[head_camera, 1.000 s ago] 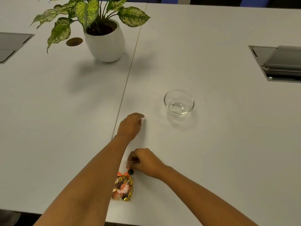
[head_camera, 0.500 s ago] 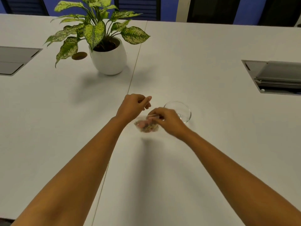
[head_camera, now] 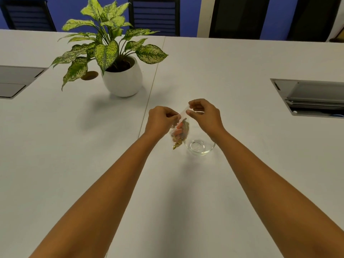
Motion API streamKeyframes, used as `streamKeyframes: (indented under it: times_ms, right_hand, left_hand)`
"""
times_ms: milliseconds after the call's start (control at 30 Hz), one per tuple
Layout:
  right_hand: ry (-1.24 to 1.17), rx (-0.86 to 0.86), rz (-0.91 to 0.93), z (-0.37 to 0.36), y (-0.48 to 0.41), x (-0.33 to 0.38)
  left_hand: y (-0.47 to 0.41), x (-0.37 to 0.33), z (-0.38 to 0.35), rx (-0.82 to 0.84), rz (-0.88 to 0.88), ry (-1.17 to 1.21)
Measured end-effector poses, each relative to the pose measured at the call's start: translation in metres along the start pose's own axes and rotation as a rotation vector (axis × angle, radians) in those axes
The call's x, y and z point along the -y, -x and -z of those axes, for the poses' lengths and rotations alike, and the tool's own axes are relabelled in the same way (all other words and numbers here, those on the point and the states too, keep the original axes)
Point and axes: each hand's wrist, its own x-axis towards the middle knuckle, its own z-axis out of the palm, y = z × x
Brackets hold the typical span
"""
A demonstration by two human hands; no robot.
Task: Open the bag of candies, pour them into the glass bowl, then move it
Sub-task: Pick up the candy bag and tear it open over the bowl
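Observation:
A clear plastic bag of candies [head_camera: 180, 132] with orange and gold wrappers hangs in the air between both hands. My left hand [head_camera: 161, 121] pinches the bag's top edge on the left. My right hand [head_camera: 203, 115] pinches the top edge on the right, a little higher. The small glass bowl [head_camera: 200, 147] stands on the white table just below and right of the bag, partly behind my right wrist. It looks empty.
A potted plant in a white pot [head_camera: 122, 79] stands at the back left. Grey cable hatches sit in the table at the far left [head_camera: 16, 81] and far right [head_camera: 309, 97]. Dark chairs [head_camera: 154, 15] line the far edge.
The bag went from lying near the table's front edge to hanging above the table beside the bowl. Both hands now grip its top edge.

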Motion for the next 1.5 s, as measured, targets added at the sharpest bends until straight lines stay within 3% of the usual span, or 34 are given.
streamKeyframes:
  times_ms: [100,200,600,767,1267,1500]
  right_hand:
    - [-0.058,-0.084,-0.163,-0.004,0.003,-0.001]
    - [-0.162,-0.017,-0.314,-0.011,0.005,0.0]
    - [-0.356,-0.087,-0.503,-0.012,0.004,0.011]
    - [-0.312,-0.118,-0.494,-0.013,0.002,0.008]
    - [-0.299,-0.012,-0.376,-0.009,0.016,0.017]
    - [-0.146,-0.088,-0.341,-0.012,0.019,0.02]
  left_hand:
    - [-0.002,-0.003,-0.008,-0.043,0.129,0.073]
    - [-0.002,-0.005,-0.013,-0.081,0.197,0.132]
    - [0.006,-0.007,-0.023,-0.095,0.249,0.204]
    - [0.009,-0.007,-0.016,0.019,0.246,0.348]
    - [0.003,-0.016,-0.016,-0.112,0.264,0.371]
    - [0.002,-0.018,-0.02,-0.111,0.268,0.316]
